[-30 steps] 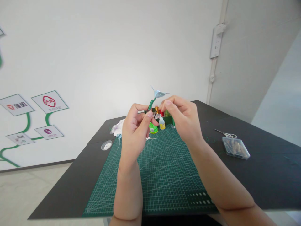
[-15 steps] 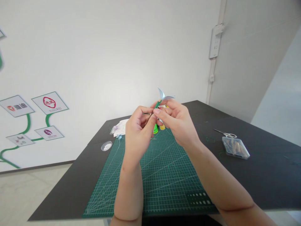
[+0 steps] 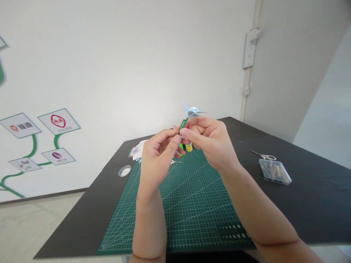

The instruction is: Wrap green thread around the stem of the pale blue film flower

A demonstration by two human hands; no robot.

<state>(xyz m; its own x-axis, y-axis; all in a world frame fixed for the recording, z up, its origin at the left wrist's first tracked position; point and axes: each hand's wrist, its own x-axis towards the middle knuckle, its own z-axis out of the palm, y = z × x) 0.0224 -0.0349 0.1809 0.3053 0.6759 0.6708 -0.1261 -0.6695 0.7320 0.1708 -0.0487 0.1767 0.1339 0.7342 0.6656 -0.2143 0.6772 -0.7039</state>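
Observation:
A small artificial flower point(image 3: 193, 111) with light blue petals and a green stem is held up above the cutting mat. My right hand point(image 3: 215, 142) is closed, its thumb and fingers pinching the green stem just below the petals. Lower on the stem, the thumb and forefinger of my left hand point(image 3: 157, 153) are closed around its dark end. The fingertips of both hands nearly meet and hide part of the stem. Behind them stands a small yellow-labelled bottle point(image 3: 189, 147), partly covered by my right hand.
A green cutting mat point(image 3: 192, 204) lies on the black table point(image 3: 309, 212). To the right are white-handled scissors point(image 3: 267, 157) and a clear plastic box point(image 3: 274, 171). At left are a small round dish point(image 3: 124, 171) and a white crumpled bag point(image 3: 138, 149). A wall stands behind.
The flower has turned, so more of its blue petals show. My left hand has shifted slightly left and down, and my right hand slightly right.

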